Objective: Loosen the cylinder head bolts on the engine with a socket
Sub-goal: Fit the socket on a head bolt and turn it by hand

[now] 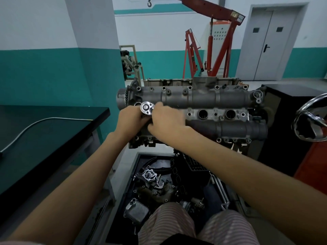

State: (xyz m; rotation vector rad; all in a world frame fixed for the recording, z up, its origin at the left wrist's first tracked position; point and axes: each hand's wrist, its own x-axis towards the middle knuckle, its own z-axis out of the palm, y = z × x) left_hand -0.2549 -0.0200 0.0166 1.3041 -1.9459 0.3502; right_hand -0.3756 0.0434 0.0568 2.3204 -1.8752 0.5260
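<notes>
The engine [203,110] is sitting across the middle of the view on its stand, its grey ribbed top facing me, two round dark wells showing along its centre strip and small bolts [164,88] dotting its far edge. To my left a black table [53,131] is lying with a grey cable [35,124] trailing over it; to my right a chrome wheel [311,119] is standing out from a black cabinet [290,110]. Behind the engine a red hoist [217,48] is leaning against the wall beside a grey door [272,43]. Below the engine a black tray [130,181] is holding loose metal parts.

Both my forearms are reaching forward and converging at the engine's left end. My left hand [130,119] is curling its fingers round the ratchet [146,108], just under the tool's round shiny head, which is facing up at me. The handle is hidden inside my fist. My right hand [167,119] is lying palm down over the engine, its fingertips [157,106] pinching the edge of the ratchet head, thumb stretching beneath. Whether a socket is sitting on a bolt under the tool I cannot tell, since my hands are covering that spot.

My knees in striped fabric are showing at the bottom edge.
</notes>
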